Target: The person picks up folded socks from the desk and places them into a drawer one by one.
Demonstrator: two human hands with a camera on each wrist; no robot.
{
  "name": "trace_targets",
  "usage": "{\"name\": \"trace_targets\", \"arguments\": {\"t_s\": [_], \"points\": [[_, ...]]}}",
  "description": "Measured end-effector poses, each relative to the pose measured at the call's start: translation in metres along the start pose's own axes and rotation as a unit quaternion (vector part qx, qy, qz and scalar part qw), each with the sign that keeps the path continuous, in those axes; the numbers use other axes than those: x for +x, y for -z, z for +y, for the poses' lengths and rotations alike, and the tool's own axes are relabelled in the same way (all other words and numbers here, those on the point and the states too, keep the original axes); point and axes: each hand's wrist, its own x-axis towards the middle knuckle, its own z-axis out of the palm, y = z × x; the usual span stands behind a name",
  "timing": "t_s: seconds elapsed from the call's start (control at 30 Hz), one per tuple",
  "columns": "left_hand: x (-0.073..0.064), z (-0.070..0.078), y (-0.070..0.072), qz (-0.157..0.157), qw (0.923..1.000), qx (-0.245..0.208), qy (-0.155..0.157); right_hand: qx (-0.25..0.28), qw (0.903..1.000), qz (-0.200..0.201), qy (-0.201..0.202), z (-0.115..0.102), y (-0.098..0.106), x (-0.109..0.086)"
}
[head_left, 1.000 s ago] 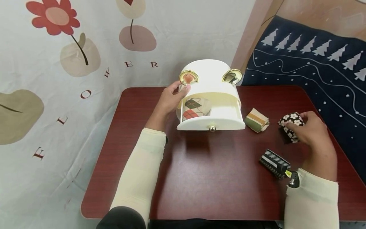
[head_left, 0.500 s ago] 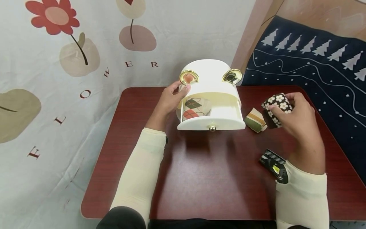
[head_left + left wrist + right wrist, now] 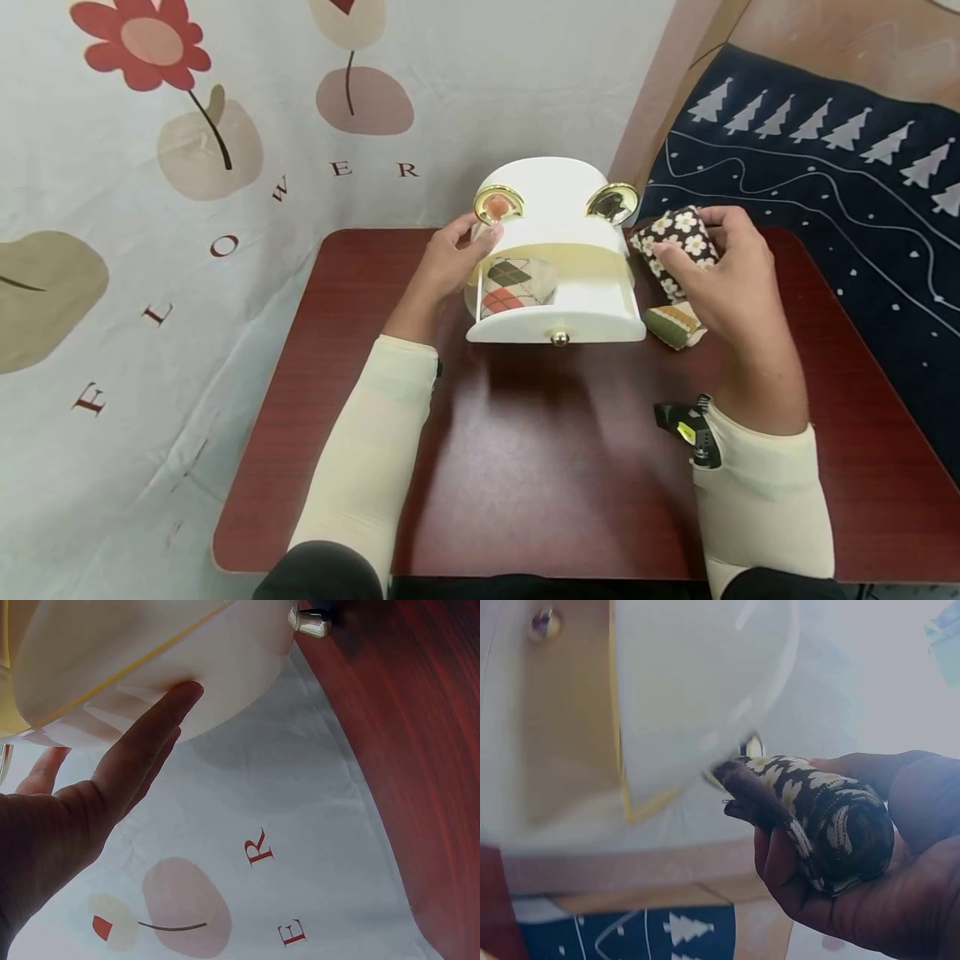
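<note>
A white rounded box [image 3: 551,179] with two gold discs stands on the table, its drawer [image 3: 555,327] pulled out. An argyle folded sock [image 3: 517,283] lies in the drawer's left side. My left hand [image 3: 448,257] rests against the box's left side, thumb near the left gold disc; its fingers [image 3: 142,746] lie fairly straight along the white wall. My right hand [image 3: 738,279] holds a black folded sock with white flowers [image 3: 678,242], raised beside the box's right side. The right wrist view shows this floral sock [image 3: 832,817] between thumb and fingers.
A green, yellow and cream striped folded sock [image 3: 675,325] lies right of the drawer, partly under the held one. My right wrist covers the spot of a black striped sock. A fabric backdrop hangs behind the dark red table [image 3: 525,500].
My right hand has lifted the floral sock from the table's right side and carried it left and away from me, up to the box. The left hand stays in place.
</note>
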Motion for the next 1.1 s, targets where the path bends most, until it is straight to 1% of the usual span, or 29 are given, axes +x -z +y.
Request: {"name": "trace_targets", "arguments": {"t_s": [0.17,0.3,0.43,0.57,0.73,0.83,0.97,1.03,1.1], "points": [[0.001,-0.001,-0.001,-0.003,1.0,-0.006,-0.007,0.038,0.9992,-0.009,0.012,-0.012,-0.01,-0.002],[0.001,-0.001,-0.001,-0.003,1.0,-0.003,-0.002,0.068,0.9972,-0.023,0.022,-0.019,-0.019,-0.006],[0.001,0.0,0.0,-0.003,1.0,0.001,0.001,0.095,0.9946,-0.034,0.027,-0.025,-0.029,-0.01],[0.001,0.001,0.0,-0.003,1.0,0.006,0.001,0.121,0.99,-0.054,0.047,-0.028,-0.036,-0.015],[0.001,0.001,0.001,-0.003,0.9999,0.01,0.001,0.134,0.9847,-0.089,0.068,-0.028,-0.039,-0.016],[0.002,0.0,0.001,-0.001,1.0,0.007,-0.006,0.133,0.983,-0.1,0.078,-0.026,-0.039,-0.013],[0.002,0.0,0.001,0.0,1.0,0.005,-0.008,0.139,0.9779,-0.119,0.1,-0.022,-0.041,-0.006],[0.002,0.0,0.001,-0.001,1.0,0.005,-0.003,0.145,0.9756,-0.128,0.104,-0.02,-0.043,-0.004],[0.002,0.0,0.001,-0.002,1.0,0.004,0.001,0.146,0.9754,-0.132,0.099,-0.019,-0.044,-0.004]]}}
